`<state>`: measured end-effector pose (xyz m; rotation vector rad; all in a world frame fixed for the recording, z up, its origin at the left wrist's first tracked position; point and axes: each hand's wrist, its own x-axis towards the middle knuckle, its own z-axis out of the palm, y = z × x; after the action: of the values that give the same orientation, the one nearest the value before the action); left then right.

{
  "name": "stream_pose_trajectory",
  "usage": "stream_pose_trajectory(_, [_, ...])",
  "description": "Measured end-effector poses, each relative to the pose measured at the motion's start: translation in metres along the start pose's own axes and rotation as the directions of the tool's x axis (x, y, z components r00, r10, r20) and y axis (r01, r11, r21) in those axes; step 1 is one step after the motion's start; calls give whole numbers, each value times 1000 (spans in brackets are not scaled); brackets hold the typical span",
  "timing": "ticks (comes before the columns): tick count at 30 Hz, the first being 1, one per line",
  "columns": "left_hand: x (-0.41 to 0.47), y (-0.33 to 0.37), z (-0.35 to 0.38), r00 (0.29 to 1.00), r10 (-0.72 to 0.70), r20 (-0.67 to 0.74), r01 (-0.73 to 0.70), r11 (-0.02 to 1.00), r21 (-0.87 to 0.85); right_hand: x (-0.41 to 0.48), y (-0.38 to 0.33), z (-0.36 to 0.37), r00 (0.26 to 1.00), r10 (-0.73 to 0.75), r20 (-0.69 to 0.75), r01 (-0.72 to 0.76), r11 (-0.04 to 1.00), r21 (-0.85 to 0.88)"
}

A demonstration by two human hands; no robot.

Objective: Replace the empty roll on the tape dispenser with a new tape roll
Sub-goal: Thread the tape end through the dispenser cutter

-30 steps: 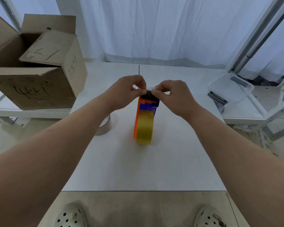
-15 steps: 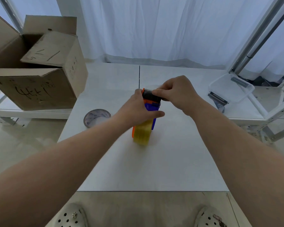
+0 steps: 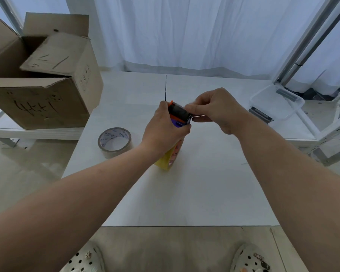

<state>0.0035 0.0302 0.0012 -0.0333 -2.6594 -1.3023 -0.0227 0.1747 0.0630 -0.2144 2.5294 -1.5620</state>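
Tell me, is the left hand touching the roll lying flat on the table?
Apart. The head view shows bare table between the left hand, which grips the tape dispenser, and the flat roll.

We are seeing soft daylight glowing through the curtain [image 3: 185, 30], faint shadows lying on the table [image 3: 185, 193], edges bending wide-angle, slight softness overall.

Looks like a makeshift packing or recording workspace: plain white table [image 3: 185, 193], white curtains [image 3: 185, 32] behind, metal frame posts [image 3: 310, 42] at the right, open cardboard box [image 3: 41, 91] beside the table's far left corner.
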Motion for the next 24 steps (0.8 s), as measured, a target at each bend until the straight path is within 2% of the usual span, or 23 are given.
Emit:
stream_pose_trajectory(3, [0, 0, 1, 1000, 5, 7, -5, 1000, -19, -2, 0, 2, 999, 33, -1, -33, 999, 34])
stream_pose_trajectory(11, [2, 3, -2, 999, 12, 50, -13, 1000, 5, 0, -7, 8, 988, 90, -124, -86, 996, 39])
stream_pose_trajectory(16, [4, 4, 1, 998, 19, 57, -20, 1000, 23, -1, -12, 8, 983, 124, -134, -121, 992, 31])
stream_pose_trajectory(21, [3, 3, 2, 999, -14, 33, 14, 1000, 2, -3, -16, 9, 989, 69, -129, -74, 997, -34])
stream_pose_trajectory(24, [0, 0, 4, 1000, -10, -23, 8, 999, -49, -3, -20, 10, 989, -6, -145, -17, 987, -157])
